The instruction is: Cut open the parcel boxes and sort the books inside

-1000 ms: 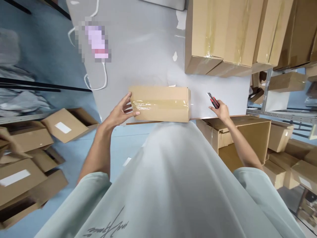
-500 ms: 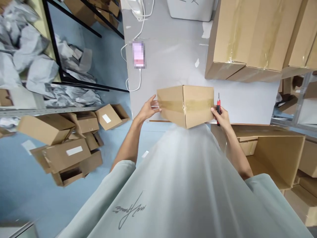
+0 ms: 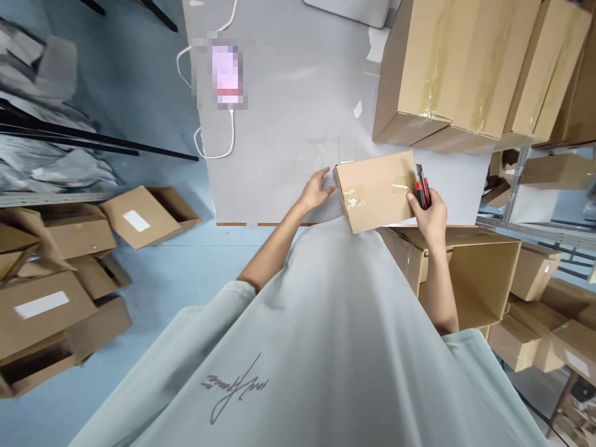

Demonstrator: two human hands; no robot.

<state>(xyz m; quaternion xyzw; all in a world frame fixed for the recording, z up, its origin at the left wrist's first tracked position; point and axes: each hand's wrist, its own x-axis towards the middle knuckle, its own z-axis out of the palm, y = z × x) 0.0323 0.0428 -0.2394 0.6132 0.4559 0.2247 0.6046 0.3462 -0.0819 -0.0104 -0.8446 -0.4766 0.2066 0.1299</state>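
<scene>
From afar, I turned the brown rectangular cardboard box [image 3: 376, 191], bringing a taped face round; left hand [image 3: 317, 191] spread at nine o'clock, right hand [image 3: 432, 218] gripping a red-and-black utility knife [image 3: 422, 194] at three.

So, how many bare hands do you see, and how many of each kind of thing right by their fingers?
Bare hands: 2 (left hand, right hand)
Brown rectangular cardboard box: 1
Slim red-and-black cutter: 1
Total: 4

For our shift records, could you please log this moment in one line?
left hand: open, beside taped box | right hand: gripping red-black cutter, at box's opposite end
</scene>
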